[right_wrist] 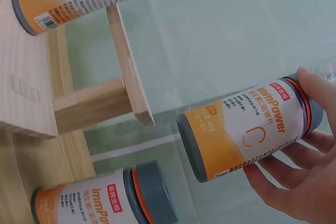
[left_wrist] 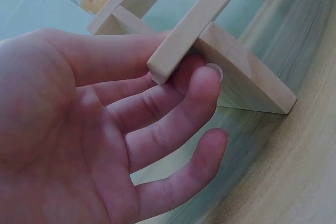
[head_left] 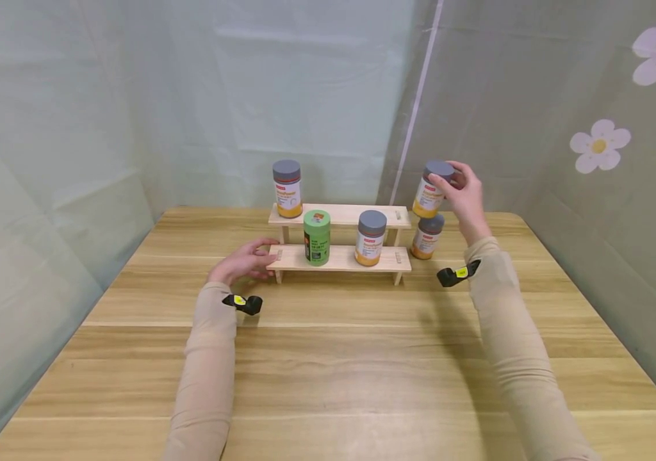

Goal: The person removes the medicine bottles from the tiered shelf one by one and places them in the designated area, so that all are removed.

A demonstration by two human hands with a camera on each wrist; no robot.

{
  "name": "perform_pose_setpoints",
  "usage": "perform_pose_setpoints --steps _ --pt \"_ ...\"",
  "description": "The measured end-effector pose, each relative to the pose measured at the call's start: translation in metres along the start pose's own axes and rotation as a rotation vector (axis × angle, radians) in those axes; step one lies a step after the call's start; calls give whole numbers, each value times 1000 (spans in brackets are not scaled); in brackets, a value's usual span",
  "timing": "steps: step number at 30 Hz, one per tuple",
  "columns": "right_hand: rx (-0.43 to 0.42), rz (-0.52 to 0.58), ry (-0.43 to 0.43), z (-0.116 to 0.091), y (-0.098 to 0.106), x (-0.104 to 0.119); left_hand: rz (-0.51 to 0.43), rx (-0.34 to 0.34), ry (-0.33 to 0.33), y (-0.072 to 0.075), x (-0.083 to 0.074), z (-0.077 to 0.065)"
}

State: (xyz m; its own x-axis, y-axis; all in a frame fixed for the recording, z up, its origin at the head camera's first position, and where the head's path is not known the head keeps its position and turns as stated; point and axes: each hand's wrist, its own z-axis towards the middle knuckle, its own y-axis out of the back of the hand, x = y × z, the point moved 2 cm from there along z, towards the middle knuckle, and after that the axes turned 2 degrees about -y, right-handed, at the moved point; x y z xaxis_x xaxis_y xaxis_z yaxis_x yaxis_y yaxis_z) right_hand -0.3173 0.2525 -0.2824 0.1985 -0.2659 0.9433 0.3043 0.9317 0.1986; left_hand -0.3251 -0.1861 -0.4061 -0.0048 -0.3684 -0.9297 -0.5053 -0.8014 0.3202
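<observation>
Beside the left end of the wooden rack (head_left: 342,257), the lower shelf is being gripped by the left hand (head_left: 240,261), its fingers being curled around the board's end. On the left part of the rack's upper shelf, a grey-lidded jar (head_left: 289,192) with a white and yellow label is being borne upright. On the rack's lower shelf, left of its middle, a green jar (head_left: 317,240) is being supported upright; toward the right of that shelf, a second grey-lidded jar (head_left: 369,242) is being carried likewise. Near the rack's right end, a standing jar (head_left: 425,243) of the same kind is being supported by the table (head_left: 334,384). To the right of the rack, above the standing jar and apart from it, a raised jar (head_left: 428,197) is being held by the right hand (head_left: 467,194), its grey lid being clamped between thumb and fingers. Farther right of the rack, a white flower (head_left: 599,146) is being displayed on the curtain (head_left: 512,115).
</observation>
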Motion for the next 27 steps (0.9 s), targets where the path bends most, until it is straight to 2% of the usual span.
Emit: perform_pose_setpoints --steps 18,27 --pt "-42 31 -1 2 17 -7 -9 2 -1 2 2 3" --pt "-103 87 -2 3 32 -11 4 3 7 2 2 2"
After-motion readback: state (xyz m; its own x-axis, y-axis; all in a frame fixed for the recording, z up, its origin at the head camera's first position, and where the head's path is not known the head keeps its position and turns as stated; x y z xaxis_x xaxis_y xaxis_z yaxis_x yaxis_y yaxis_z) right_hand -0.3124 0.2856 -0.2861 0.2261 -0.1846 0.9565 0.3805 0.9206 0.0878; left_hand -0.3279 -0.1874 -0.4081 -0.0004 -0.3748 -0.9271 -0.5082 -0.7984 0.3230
